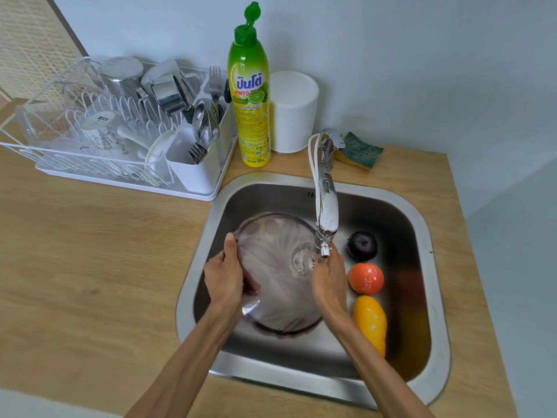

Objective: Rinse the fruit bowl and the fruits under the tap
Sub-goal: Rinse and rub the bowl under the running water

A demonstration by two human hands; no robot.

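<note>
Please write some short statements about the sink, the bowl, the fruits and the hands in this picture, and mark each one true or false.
1. Both hands hold the glass bowl over the sink: left hand, right hand. True.
2. The three fruits are inside the bowl. False: the dark plum, the red-orange fruit and the yellow mango lie in the sink, right of the bowl.
3. The dish soap bottle has its cap open. True.
4. The sponge lies in the sink. False: it sits on the counter behind the tap.

Pale blue wall (422, 55) behind a light wooden countertop (90, 251)
</note>
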